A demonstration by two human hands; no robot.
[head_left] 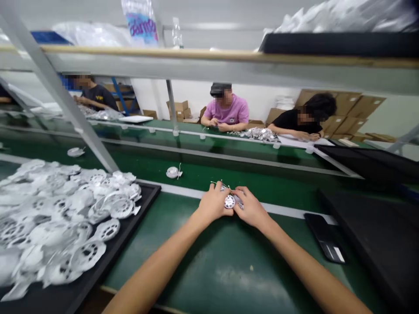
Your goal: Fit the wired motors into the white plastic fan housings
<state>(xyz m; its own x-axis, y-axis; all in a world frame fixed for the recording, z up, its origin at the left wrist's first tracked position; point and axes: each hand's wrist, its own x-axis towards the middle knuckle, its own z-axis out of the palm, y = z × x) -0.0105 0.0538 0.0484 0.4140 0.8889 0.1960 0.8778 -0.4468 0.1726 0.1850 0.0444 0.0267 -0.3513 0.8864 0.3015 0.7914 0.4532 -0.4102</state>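
Note:
Near the far edge of the green worktop, my two hands meet around a small round white plastic part with slots. My left hand has its fingers closed on the part's left side. From the right, my right hand pinches at the same part, its thumb and fingers bent. Thin wires stick out beyond my left fingertips. My fingers cover much of the part, so its full shape is hidden.
A black tray heaped with white round plastic parts stands at left. White wired pieces lie on the green belt beyond. A black phone and a dark tray are at right. Several people work opposite, below an overhead shelf.

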